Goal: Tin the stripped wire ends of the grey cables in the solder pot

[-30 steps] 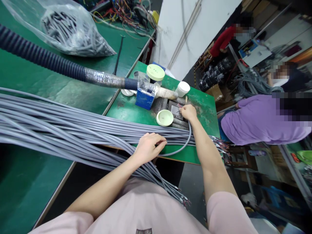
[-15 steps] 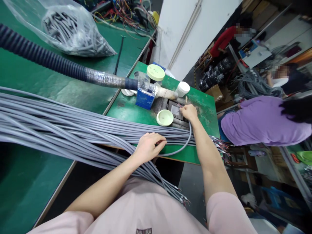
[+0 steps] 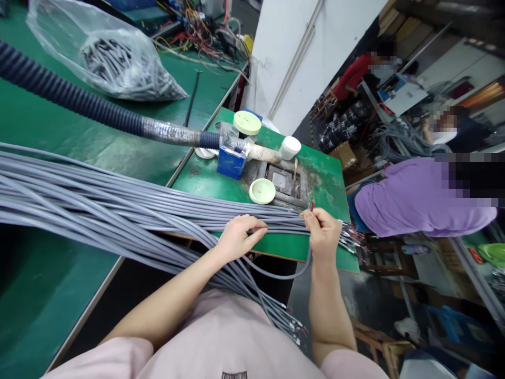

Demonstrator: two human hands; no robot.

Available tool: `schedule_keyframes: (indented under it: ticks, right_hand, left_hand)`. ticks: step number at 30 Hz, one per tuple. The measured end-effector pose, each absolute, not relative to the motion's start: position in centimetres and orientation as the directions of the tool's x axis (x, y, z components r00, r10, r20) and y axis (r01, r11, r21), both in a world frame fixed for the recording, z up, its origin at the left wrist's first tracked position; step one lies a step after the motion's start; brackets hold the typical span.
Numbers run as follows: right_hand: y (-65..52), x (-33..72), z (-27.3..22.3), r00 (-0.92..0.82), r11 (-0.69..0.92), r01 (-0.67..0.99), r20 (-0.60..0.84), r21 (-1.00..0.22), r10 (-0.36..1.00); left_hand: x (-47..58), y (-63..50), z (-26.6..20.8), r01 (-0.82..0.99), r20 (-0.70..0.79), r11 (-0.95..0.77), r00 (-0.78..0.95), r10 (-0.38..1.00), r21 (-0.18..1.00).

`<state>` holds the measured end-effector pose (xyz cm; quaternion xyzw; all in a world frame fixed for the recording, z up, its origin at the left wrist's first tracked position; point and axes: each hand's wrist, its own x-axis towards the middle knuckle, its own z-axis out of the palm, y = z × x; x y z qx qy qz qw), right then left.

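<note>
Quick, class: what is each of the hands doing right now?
Left hand: fingers pinching the grey cable bundle.
Right hand: closed on one grey cable's stripped end.

The cables (image 3: 98,200) are plain grey, their stripped ends (image 3: 349,237) showing red and white strands, and they lie across a dark green surface (image 3: 79,137). The ribbed hose (image 3: 71,100) is dark navy with a silver taped stretch, beside a blue block (image 3: 231,162) and pale green lids (image 3: 262,190). The person's shirt (image 3: 221,342) is pale pink, a co-worker's top (image 3: 410,200) purple.
</note>
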<state>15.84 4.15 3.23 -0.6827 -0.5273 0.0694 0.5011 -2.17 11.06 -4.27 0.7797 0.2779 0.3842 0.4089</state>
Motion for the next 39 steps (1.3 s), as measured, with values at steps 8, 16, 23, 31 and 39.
schedule_keyframes:
  ticks: [8, 16, 23, 31, 39]
  right_hand:
    - [1.1, 12.8, 0.5, 0.496, 0.098, 0.528, 0.4, -0.844, 0.77]
    - [-0.6, 12.5, -0.7, 0.505, 0.138, 0.286, 0.272, -0.948, 0.819]
    - [-3.0, 11.7, -2.5, 0.474, 0.179, -0.003, 0.157, -0.984, 0.866]
    - [-3.3, 11.6, -3.0, 0.508, 0.246, -0.157, 0.136, -0.956, 0.851]
    - [-3.7, 12.4, -2.0, 0.448, 0.112, 0.278, 0.232, -0.954, 0.864]
  left_hand:
    - [2.7, 6.3, -3.4, -0.523, 0.044, 0.266, 0.506, 0.862, 0.81]
    - [4.1, 5.1, -3.2, -0.58, 0.035, 0.189, 0.353, 0.935, 0.792]
    - [2.4, 5.7, -3.5, -0.327, 0.732, -0.66, 0.195, 0.653, 0.676]
    - [3.4, 4.5, -4.2, -0.467, 0.27, -0.062, 0.393, 0.879, 0.882]
    - [2.9, 4.3, -4.5, -0.395, 0.085, 0.351, 0.758, 0.647, 0.849]
